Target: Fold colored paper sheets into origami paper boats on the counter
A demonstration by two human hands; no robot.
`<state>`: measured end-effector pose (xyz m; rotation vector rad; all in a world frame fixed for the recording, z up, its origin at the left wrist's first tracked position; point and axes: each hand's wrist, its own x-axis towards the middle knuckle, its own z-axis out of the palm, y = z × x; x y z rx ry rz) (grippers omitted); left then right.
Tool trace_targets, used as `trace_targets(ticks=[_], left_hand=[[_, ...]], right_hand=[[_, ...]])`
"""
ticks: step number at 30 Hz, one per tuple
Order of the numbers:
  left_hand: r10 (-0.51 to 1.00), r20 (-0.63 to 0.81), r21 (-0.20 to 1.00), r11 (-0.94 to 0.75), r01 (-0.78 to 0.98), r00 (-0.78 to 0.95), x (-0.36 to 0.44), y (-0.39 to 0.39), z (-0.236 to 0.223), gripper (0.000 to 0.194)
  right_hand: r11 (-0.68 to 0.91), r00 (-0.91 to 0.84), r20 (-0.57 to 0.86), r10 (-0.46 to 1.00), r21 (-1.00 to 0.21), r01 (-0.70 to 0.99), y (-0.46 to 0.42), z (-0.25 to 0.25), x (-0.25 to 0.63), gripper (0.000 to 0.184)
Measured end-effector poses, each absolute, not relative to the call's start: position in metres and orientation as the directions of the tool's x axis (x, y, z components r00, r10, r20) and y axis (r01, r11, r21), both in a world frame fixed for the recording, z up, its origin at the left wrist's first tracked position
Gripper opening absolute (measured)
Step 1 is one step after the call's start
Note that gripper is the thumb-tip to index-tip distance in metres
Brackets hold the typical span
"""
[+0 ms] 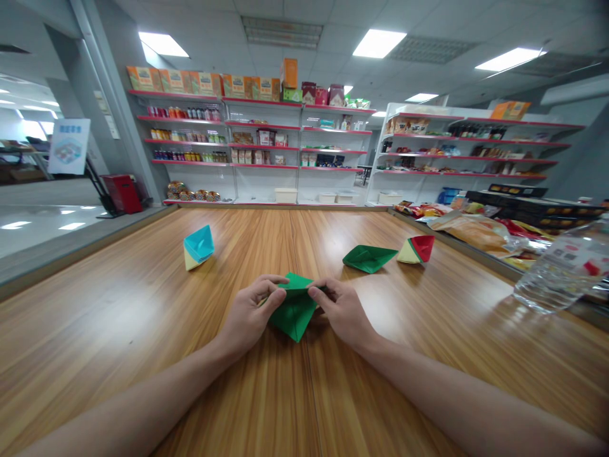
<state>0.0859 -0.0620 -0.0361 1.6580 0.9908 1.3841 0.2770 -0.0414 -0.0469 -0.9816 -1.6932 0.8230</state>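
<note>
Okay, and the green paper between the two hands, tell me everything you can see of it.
The green paper looks like plain sheet paper, one even green. It is folded: a crease runs down the middle of the lower part, which narrows to a point towards the person, and a smaller flap rises beyond the fingers. The left hand pinches its left edge, the right hand its right. It is over the wooden table, near the seam; whether it touches the wood I can't tell.

So there's white shelving (266,181) with red edges past the desk's (190,355) far edge, ceiling lights (379,43) on, shiny grey floor (42,219) off left.
</note>
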Motion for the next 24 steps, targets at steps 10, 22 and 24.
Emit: trace_targets(ticks=[10, 22, 24], left_hand=[[0.865, 0.455, 0.852, -0.492, 0.18, 0.211, 0.0818, -0.0601, -0.0414, 0.029], [0.902, 0.375, 0.903, -0.408, 0.135, 0.214, 0.0838, -0.062, -0.0418, 0.023], [0.902, 0.384, 0.899, -0.414, 0.144, 0.197, 0.0847, -0.0614, -0.044, 0.023]], right_hand=[[0.524, -0.255, 0.469, 0.846, -0.821, 0.227, -0.0459, -0.042, 0.2808, 0.024], [0.53, -0.314, 0.469, 0.825, -0.835, 0.146, -0.0473, -0.0431, 0.2784, 0.015], [0.516, -0.293, 0.467, 0.834, -0.849, 0.115, -0.0463, -0.0434, 0.2776, 0.022]])
